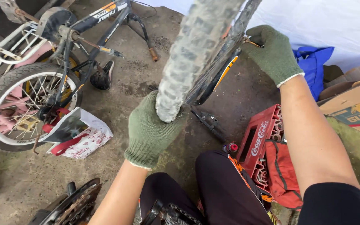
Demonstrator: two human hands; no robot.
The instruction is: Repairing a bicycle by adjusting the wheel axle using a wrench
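A knobby grey bicycle tyre on its wheel runs from the top centre down toward my lap. My left hand, in a green knit glove, grips the tyre's lower end from below. My right hand, also in a green glove, rests on the far side of the wheel near the rim and the black and orange frame tube. My knees in black trousers are below the wheel.
An upturned small black bicycle stands at the left with a white bag by its wheel. A red plastic crate and a red bag sit at my right, cardboard boxes beyond. A chainring lies at the bottom left.
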